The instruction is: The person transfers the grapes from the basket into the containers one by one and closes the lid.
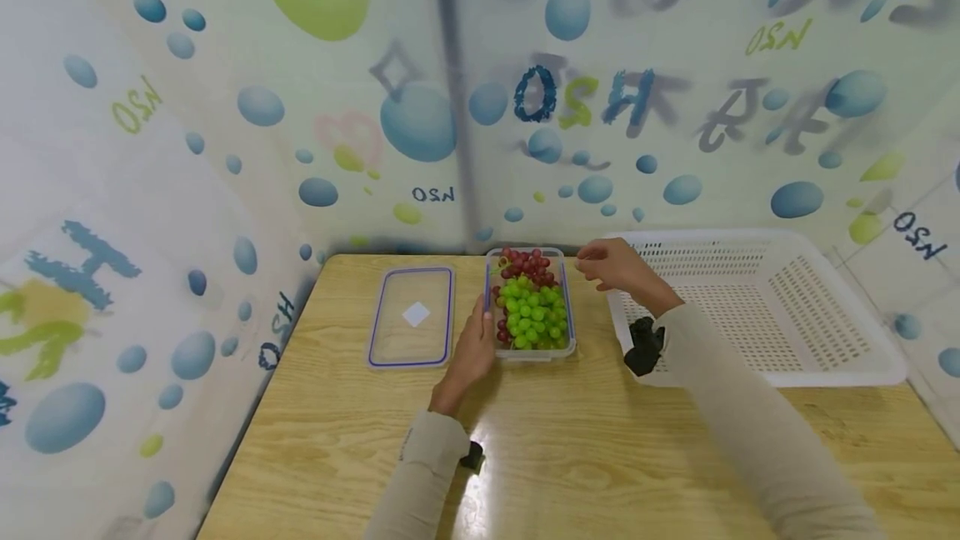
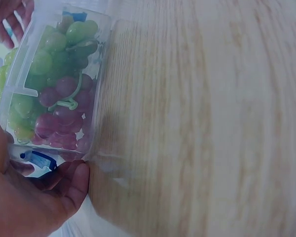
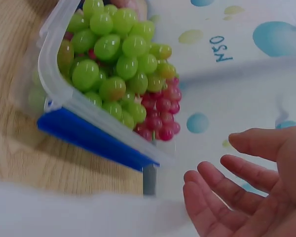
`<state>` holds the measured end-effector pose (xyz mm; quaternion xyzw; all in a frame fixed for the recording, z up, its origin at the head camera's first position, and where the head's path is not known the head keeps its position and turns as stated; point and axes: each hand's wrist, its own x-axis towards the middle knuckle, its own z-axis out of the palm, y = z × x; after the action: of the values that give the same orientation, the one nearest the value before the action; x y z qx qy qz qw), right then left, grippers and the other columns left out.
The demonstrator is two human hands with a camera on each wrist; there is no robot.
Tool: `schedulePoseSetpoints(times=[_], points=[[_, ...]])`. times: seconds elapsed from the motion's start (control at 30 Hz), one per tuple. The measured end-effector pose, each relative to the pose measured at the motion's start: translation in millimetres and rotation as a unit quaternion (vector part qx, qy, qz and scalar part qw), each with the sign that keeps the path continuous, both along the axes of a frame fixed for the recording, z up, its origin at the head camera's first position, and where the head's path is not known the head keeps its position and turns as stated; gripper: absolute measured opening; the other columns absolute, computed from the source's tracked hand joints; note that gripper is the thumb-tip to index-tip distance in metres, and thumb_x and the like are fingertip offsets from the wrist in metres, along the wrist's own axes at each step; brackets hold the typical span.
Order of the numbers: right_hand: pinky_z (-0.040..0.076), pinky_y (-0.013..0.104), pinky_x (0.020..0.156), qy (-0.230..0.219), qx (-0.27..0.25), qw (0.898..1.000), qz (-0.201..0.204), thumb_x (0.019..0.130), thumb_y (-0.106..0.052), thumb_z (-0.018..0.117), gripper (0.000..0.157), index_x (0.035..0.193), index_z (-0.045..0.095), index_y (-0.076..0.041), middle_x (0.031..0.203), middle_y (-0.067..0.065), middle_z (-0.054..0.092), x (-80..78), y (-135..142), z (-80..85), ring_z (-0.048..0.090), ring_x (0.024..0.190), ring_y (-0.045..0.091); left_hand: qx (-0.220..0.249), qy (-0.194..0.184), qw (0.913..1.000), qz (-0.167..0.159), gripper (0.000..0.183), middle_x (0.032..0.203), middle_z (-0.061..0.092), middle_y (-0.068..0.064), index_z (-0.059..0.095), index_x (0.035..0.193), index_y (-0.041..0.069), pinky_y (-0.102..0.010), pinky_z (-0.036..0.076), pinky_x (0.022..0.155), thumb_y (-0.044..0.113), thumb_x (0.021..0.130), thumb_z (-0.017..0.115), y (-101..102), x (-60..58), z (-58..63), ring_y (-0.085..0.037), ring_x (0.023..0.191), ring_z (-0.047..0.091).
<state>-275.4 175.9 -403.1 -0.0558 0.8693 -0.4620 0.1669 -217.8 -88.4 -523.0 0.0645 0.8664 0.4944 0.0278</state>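
Note:
A clear plastic food container (image 1: 570, 342) stands on the table, with blue-edged latches along its sides. Green grapes (image 1: 534, 315) fill its near part, heaped over red grapes (image 1: 525, 263) that show at the far end and along the left. My left hand (image 1: 472, 348) holds the container's left side. In the left wrist view its fingers (image 2: 74, 185) bend against the wall by a blue latch (image 2: 39, 160). My right hand (image 1: 618, 263) hovers just right of the container's far corner, its fingers loosely bent with nothing between them.
The clear lid (image 1: 412, 336) with a blue seal and a white label lies flat left of the container. To the right, a white perforated basket (image 1: 750, 373) takes up much of the table (image 1: 555, 457). A printed curtain (image 1: 517, 182) hangs right behind the far edge.

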Motion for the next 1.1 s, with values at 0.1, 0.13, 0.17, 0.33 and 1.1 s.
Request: schedulePoseSetpoints(times=[0.1, 0.13, 0.17, 0.33, 1.1], points=[[0.055, 0.048, 0.09, 0.013, 0.01, 1.0, -0.012, 0.103, -0.023, 0.052, 0.04, 0.135, 0.054, 0.002, 0.13, 0.026, 0.058, 1.0, 14, 1.1, 0.061, 0.112, 0.038, -0.001, 0.0, 1.0, -0.002, 0.054, 0.153, 0.032, -0.031, 0.012, 0.158, 0.0, -0.059, 0.027, 0.115, 0.023, 0.111, 0.023, 0, 0.2, 0.3, -0.046, 0.142, 0.031], [0.055, 0.048, 0.09, 0.018, 0.015, 1.0, -0.015, 0.103, -0.022, 0.052, 0.04, 0.134, 0.054, 0.002, 0.129, 0.027, 0.059, 1.4, 19, 1.5, 0.061, 0.111, 0.038, 0.0, 0.001, 1.0, -0.002, 0.053, 0.153, 0.032, -0.031, 0.012, 0.158, 0.0, -0.059, 0.027, 0.115, 0.022, 0.11, 0.023, 0, -0.1, 0.3, -0.046, 0.142, 0.031], [0.054, 0.049, 0.091, 0.021, 0.018, 0.999, -0.017, 0.103, -0.022, 0.053, 0.04, 0.134, 0.054, 0.003, 0.129, 0.027, 0.058, 2.1, 24, 2.2, 0.061, 0.111, 0.039, 0.001, 0.001, 1.0, -0.003, 0.053, 0.154, 0.031, -0.031, 0.012, 0.158, 0.0, -0.059, 0.026, 0.115, 0.022, 0.111, 0.023, 0, -0.3, 0.6, -0.045, 0.143, 0.03], [0.048, 0.054, 0.098, -0.027, 0.054, 0.998, -0.005, 0.102, -0.025, 0.053, 0.049, 0.141, 0.046, 0.004, 0.139, 0.03, 0.05, 4.0, 45, 2.0, 0.051, 0.124, 0.044, 0.007, 0.003, 0.9999, -0.008, 0.054, 0.157, 0.028, -0.028, 0.01, 0.158, 0.0, -0.058, 0.024, 0.117, 0.023, 0.111, 0.022, -1, -1.8, 1.5, -0.044, 0.145, 0.027], [0.058, 0.047, 0.074, -0.226, 0.152, 0.961, 0.047, 0.089, -0.028, 0.074, 0.063, 0.141, 0.049, -0.003, 0.143, 0.026, 0.045, 13.0, 78, -32.9, 0.051, 0.121, 0.044, 0.0, -0.006, 1.0, -0.007, 0.055, 0.158, 0.026, -0.027, 0.01, 0.158, 0.0, -0.057, 0.023, 0.118, 0.024, 0.111, 0.022, -1, 0.3, 0.6, -0.043, 0.146, 0.025]])
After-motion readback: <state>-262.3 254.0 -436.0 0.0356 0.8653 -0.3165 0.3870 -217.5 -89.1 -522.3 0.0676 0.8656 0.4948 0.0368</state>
